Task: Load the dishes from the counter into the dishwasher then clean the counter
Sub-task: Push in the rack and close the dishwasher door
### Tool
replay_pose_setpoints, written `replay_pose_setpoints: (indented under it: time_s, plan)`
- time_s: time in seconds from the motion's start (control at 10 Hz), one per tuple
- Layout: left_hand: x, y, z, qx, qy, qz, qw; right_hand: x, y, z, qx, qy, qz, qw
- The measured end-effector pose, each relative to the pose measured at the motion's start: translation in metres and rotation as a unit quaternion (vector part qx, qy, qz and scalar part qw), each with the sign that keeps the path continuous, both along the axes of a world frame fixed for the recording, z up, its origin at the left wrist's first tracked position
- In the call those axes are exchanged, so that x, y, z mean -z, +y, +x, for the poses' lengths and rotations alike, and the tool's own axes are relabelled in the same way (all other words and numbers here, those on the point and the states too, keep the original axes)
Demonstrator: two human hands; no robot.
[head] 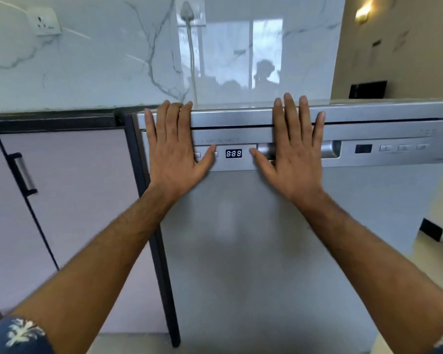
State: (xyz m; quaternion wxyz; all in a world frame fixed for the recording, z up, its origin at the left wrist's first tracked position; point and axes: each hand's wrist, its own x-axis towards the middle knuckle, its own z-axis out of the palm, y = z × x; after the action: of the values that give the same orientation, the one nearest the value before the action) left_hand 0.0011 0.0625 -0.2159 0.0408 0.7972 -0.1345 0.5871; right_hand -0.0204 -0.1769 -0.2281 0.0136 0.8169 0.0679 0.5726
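Our left hand (175,152) and right hand (296,154) grasp nothing: both lie flat with straight, spread fingers against the top of the silver stainless-steel dishwasher door (266,251), fingertips reaching over its upper edge. A thin dark gap runs along that edge under the pale marble counter (62,107). Between our two thumbs we read one small black digital display (233,153); one recessed silver door handle (330,149) sits just right of our right hand. On the left stands one mauve cabinet door with a black bar handle (23,172). On the far marble wall we count two white wall sockets (44,21), one holding a plug.
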Motion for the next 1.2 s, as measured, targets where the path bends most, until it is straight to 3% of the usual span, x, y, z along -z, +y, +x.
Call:
replay_pose_setpoints:
  time_s: [0.5, 1.2]
  plan:
    - [0.0118, 0.0043, 0.003, -0.038, -0.005, 0.02, 0.999, 0.017, -0.0003, 0.006, 0.032, -0.009, -0.025, 0.999]
    - [0.0122, 0.0029, 0.0039, -0.018, -0.022, 0.006, 1.0, 0.0184, -0.0028, 0.0095, 0.029, -0.012, -0.024, 0.999]
